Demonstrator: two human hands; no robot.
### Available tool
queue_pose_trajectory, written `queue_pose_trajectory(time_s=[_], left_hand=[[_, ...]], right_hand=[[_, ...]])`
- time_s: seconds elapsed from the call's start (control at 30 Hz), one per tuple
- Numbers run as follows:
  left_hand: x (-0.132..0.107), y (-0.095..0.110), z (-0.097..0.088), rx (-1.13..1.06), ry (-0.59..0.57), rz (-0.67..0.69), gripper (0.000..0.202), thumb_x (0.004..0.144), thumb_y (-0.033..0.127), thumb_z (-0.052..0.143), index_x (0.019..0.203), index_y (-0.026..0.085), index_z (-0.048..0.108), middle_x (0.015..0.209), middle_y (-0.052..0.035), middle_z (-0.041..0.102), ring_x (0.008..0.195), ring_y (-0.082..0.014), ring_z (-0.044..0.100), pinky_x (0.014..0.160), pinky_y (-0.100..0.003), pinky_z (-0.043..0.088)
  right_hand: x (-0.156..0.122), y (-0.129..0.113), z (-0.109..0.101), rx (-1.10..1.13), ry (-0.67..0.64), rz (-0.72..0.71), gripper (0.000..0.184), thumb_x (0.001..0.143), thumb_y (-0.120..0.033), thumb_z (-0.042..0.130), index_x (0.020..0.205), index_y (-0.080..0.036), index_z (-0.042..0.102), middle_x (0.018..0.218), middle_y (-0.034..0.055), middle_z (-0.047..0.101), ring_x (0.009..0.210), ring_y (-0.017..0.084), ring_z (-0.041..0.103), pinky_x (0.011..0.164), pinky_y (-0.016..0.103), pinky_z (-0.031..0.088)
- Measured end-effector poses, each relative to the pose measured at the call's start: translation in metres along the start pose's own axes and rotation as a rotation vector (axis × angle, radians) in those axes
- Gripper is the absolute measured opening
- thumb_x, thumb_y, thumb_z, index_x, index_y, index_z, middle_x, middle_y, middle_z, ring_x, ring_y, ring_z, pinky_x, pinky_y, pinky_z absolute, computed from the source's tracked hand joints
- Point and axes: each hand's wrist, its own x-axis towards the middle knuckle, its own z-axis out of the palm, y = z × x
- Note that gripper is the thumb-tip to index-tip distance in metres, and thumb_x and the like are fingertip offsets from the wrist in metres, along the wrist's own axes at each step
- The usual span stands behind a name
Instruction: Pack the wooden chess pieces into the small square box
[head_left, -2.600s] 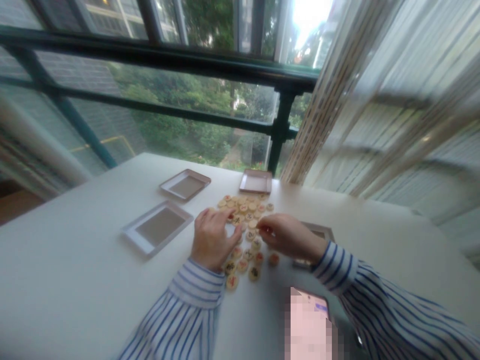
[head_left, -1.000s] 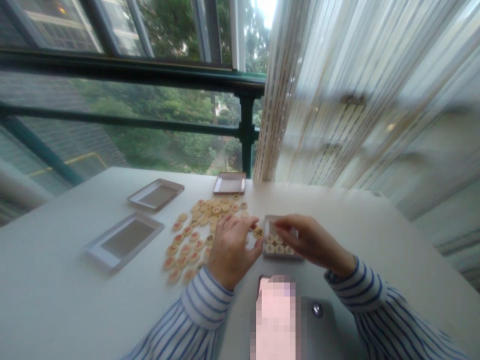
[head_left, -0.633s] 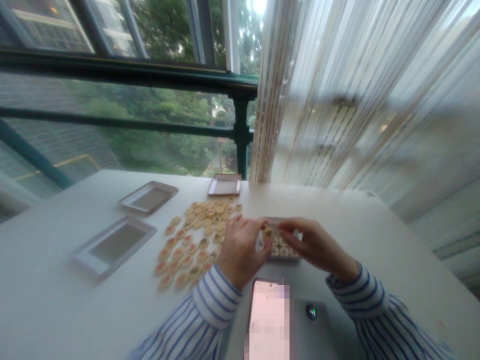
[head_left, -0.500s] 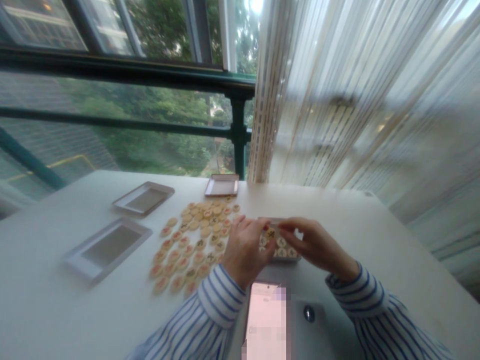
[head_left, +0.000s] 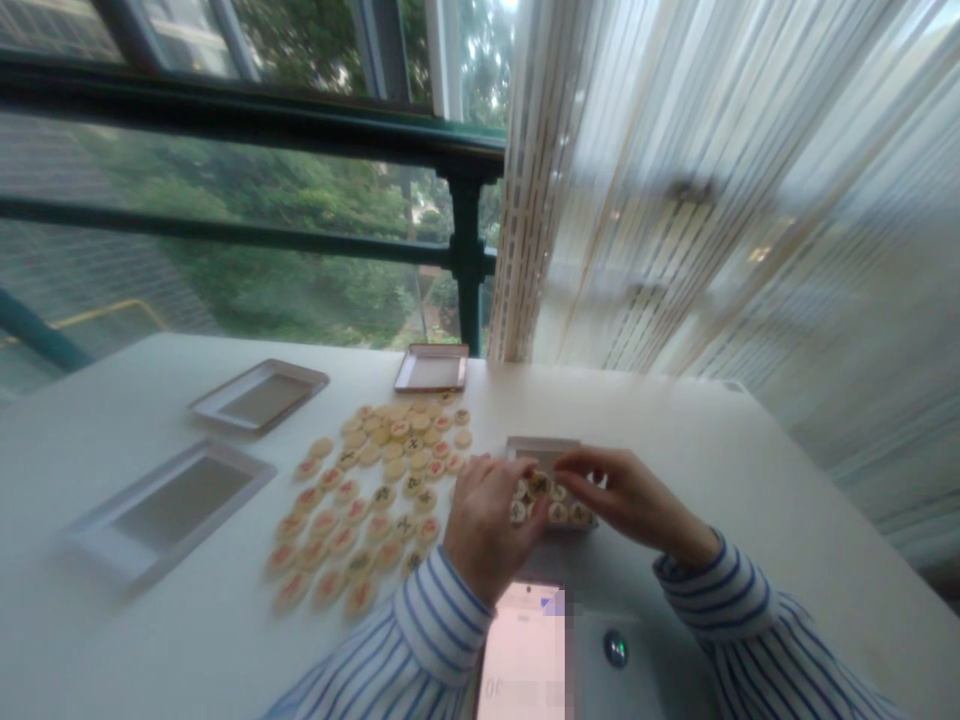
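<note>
Risk: disc (head_left: 538, 485) pinched in left hand (head_left: 487, 525) above box (head_left: 544, 448), lower centre; grip of right hand (head_left: 626, 500) unclear; disc could slip

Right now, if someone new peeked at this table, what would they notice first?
Most likely the big scatter of round wooden game pieces spread on the white table, left of the hands. Next, the left hand and right hand meeting over a small box partly filled with pieces, in the middle. Three empty trays lie further left and toward the window.
</note>
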Motion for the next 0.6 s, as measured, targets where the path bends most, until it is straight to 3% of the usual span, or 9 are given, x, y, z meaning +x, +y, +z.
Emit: queue_pose_trajectory(time_s=[0.23, 0.6], left_hand=[[-0.0040, 0.0030, 0.0006, -0.030, 0.007, -0.006, 0.020, 0.074, 0.022, 0.060, 0.094, 0.019, 0.057, 0.084, -0.0047, 0.064, 0.086, -0.0214, 0.056, 0.089, -0.041, 0.041], [-0.0020, 0.0025, -0.0025, -0.194, 0.012, -0.036, 0.017, 0.075, 0.023, 0.062, 0.090, 0.018, 0.062, 0.087, -0.0065, 0.067, 0.086, -0.0203, 0.060, 0.081, -0.038, 0.047]], right_hand=[[0.0014, 0.0010, 0.0065, 0.123, -0.075, 0.016, 0.020, 0.082, -0.030, 0.056, 0.092, -0.018, 0.067, 0.080, 0.0021, 0.069, 0.063, 0.010, 0.057, 0.057, 0.020, 0.044], [0.0017, 0.0015, 0.0050, 0.124, -0.050, 0.025, 0.019, 0.081, -0.029, 0.056, 0.089, -0.017, 0.069, 0.078, 0.0035, 0.069, 0.062, 0.010, 0.057, 0.054, 0.020, 0.044]])
